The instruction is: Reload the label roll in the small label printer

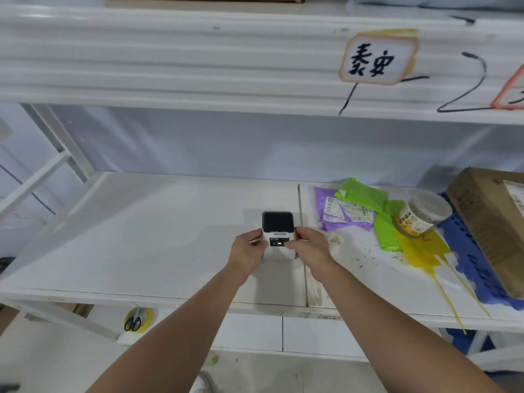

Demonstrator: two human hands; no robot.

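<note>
A small white label printer [277, 225] with a dark top window and a lit green indicator stands on the white shelf board [141, 236]. My left hand [247, 252] grips its left side. My right hand [309, 245] grips its right side, with a finger on the front panel near the light. The printer's lid looks closed; its inside is hidden. A small white roll [335, 240] lies on the shelf just right of my right hand.
Purple, green and yellow mailer bags [365, 211] are piled at the right with a lidded jar [422, 214], a blue plastic sheet [465, 251] and a cardboard box [493, 222]. An upper shelf beam [226, 61] hangs overhead. Scissors [134, 321] hang below the front edge.
</note>
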